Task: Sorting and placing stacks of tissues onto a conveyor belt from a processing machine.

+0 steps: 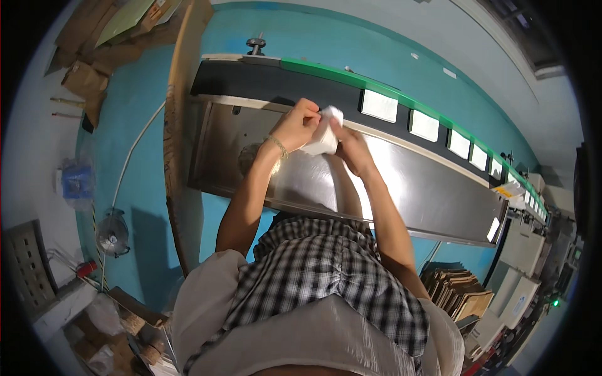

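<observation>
Head view, items as I have them on my feed.

Packet (324,136): one, white, soft-cornered, tilted, held up between both hands above the desk (426,188), toward its far edge.

Left hand (301,127): fingers bent inward, tips at the upper left of the packet; whether they pinch it I cannot tell. Bracelet (279,147) at that wrist.

Right hand (352,149): closed about the packet's right side, thumb laid along it; the other fingers I see only in part.

Desk: steel, long, rimmed, running slantwise to the right, with a bright glare over its middle.

Belt (263,78): black, along the desk's far side, bearing a row of white packs (379,106) that are set apart from each other. I cannot count the farthest ones.

Strip (351,76): green, along the belt's far edge.

Board (178,125): wooden, standing at the desk's left end.

Apron (313,263): black-and-white check, on the person, close to the desk's near edge.

Cardboard (461,291): flat sheets, stacked, lower right, near the desk.
</observation>
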{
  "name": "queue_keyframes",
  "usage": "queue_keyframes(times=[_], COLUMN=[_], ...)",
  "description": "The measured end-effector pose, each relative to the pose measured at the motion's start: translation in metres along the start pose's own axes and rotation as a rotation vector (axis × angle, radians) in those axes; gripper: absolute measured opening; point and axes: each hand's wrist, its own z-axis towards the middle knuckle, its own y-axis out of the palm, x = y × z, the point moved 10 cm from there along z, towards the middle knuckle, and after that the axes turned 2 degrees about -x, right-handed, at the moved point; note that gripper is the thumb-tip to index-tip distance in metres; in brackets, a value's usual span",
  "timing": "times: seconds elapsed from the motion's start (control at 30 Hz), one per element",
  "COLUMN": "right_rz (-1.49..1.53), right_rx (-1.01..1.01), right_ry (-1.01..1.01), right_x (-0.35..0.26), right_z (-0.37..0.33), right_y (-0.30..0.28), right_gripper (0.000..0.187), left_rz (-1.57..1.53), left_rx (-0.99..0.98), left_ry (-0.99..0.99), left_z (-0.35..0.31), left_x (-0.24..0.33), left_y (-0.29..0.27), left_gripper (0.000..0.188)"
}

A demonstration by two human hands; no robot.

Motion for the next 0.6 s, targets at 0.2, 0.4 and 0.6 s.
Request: queue_keyframes(times=[0.2,0.4,0.6], right_rz=[-0.094,-0.224,0.099], right_rx=[0.044,0.061,-0.013], right_ry=[0.011,0.088,0.104], right_x=[-0.04,-0.025,0.012], right_z=[0.005,0.009,0.005], right_y=[0.013,0.022,0.022], right_gripper=[0.071,0.07,0.042], left_rz=[-0.278,-0.445,-0.444], left_rx=[0.067,0.008,0.106], left_ry=[0.064,-0.033,0.027], left_z=[0.0,-0.009,-0.02], left_x=[-0.017,-0.042,-0.062], left_y=[-0.012,-0.008,-0.006], left_gripper=[0.025,0.024,0.03])
